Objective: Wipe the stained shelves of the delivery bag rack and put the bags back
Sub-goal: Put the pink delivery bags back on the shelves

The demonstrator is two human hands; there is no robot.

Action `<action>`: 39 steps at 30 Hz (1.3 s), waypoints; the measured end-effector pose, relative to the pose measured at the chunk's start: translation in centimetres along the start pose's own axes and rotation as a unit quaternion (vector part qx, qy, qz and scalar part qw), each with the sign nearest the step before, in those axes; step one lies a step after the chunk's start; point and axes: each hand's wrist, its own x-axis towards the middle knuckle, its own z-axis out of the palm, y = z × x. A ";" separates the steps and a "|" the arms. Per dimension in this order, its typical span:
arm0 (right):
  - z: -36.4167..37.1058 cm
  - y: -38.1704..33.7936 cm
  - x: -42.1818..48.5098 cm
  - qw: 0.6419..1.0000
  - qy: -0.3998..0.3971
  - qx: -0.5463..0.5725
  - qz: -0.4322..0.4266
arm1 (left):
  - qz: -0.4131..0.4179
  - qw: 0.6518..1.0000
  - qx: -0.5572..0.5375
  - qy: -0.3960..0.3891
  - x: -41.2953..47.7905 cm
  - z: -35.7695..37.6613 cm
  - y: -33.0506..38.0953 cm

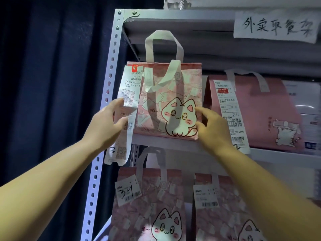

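A pink bag [166, 105] printed with a white cat is standing upright on the shelf [165, 143], between the two hands; its pale handles are rising above them; a long receipt [129, 87] is hanging down its side nearest the left hand [106, 126], whose straight fingers are touching that strip; the right hand [213, 131] is spreading its fingers at the bag's opposite edge, seemingly just touching it, though blur is smearing the contact; beyond the right hand, a second pink bag [260, 110] is running out of frame.
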 end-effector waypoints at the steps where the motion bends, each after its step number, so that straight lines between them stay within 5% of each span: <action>1: -0.2 -0.1 -0.1 1.000 0.010 0.010 0.003 | 0.008 1.000 -0.008 0.009 -0.2 0.0 0.3; 10: -2.5 -2.3 -1.7 0.989 0.098 0.101 -0.039 | 0.043 0.992 -0.054 0.103 -1.6 -3.0 3.0; 22: -11.6 -4.7 -4.1 0.957 0.118 0.243 -0.109 | 0.035 0.970 -0.132 0.200 -8.0 -6.3 11.5; 39: -34.8 8.1 -9.0 0.974 0.195 0.108 -0.035 | 0.110 0.968 -0.180 0.137 -13.1 5.7 33.5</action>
